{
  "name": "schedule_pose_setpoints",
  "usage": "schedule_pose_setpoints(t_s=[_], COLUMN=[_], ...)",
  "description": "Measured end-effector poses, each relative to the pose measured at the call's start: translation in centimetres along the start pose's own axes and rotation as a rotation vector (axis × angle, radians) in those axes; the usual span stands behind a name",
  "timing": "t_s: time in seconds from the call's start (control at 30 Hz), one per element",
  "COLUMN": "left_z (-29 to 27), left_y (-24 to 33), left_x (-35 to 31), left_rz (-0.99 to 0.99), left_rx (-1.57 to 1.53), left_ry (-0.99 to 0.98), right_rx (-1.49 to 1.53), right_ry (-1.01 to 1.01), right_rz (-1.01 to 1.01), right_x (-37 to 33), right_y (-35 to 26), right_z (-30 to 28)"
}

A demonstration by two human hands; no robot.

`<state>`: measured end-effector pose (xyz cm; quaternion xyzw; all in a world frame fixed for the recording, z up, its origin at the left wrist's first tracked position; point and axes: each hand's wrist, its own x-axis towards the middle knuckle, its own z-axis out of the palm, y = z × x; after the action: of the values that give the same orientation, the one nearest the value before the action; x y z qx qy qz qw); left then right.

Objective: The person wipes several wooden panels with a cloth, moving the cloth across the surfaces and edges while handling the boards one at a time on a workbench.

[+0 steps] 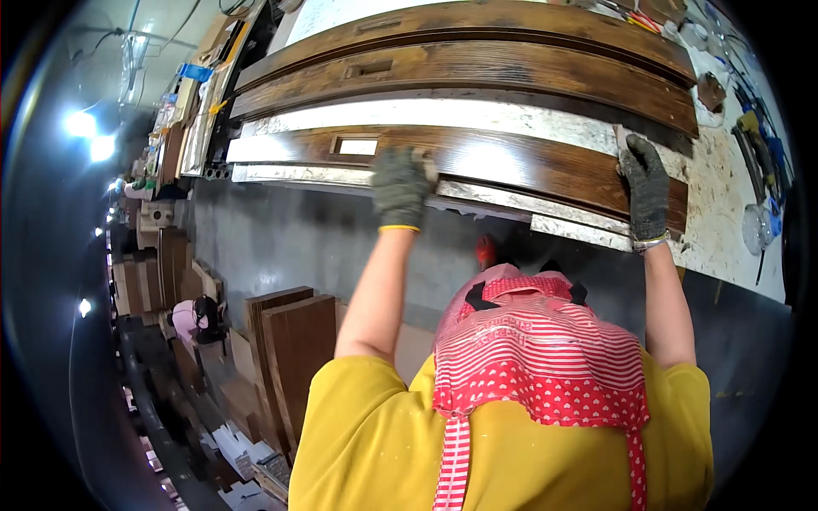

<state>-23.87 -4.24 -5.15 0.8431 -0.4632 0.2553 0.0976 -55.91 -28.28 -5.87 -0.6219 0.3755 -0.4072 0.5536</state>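
Observation:
A long dark-brown wooden board (511, 162), glossy and with a rectangular cut-out near its left end, lies across the bench in front of me. My left hand (400, 186), in a dark grey glove, is on the board just right of the cut-out. Motion smears its fingers, which close round a small tan pad (428, 166); the pad's exact kind is unclear. At the board's right end my gloved right hand (645, 187) reaches across its width, fingers curled at the far edge. Two similar boards, one nearer (477, 66) and one farther (477, 20), lie beyond.
White, stained strips (588, 232) run under the board along the bench's near edge. Tools with blue and black handles (767, 157) lie at the far right. Brown panels (298, 362) stand on the floor at lower left. Another person (196, 319) is low down at the left.

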Motion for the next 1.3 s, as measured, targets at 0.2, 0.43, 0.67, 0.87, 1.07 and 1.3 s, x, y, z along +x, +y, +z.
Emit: schedule_pose_setpoints(t_s=[0.2, 0.43, 0.67, 0.87, 1.07, 1.3], left_z=[-3.7, 0.6, 2.4, 2.6, 4.7, 4.9], left_y=[-10.8, -7.3, -27.1, -24.2, -39.3, -36.7], left_x=[1.4, 0.4, 1.0, 2.9, 2.7, 3.9], left_rz=[-0.242, 0.068, -0.263, -0.032, -0.107, 0.115], left_rx=[-0.177, -0.194, 0.057, -0.218, 0.384, 0.029], left_ry=[-0.168, -0.016, -0.081, -0.151, -0.144, -0.047], right_rx=[0.196, 0.165, -0.005, -0.196, -0.222, -0.095], right_ry=[0.103, 0.119, 0.246, 0.351, 0.354, 0.286], right_rz=[0.176, 0.011, -0.01, -0.004, -0.026, 0.032], right_x=[1.4, 0.9, 0.6, 0.9, 1.1, -0.8], right_y=[1.8, -1.2, 0.6, 1.4, 2.6, -3.2], right_z=[0.8, 13.3, 12.8, 11.7, 10.6, 25.8])
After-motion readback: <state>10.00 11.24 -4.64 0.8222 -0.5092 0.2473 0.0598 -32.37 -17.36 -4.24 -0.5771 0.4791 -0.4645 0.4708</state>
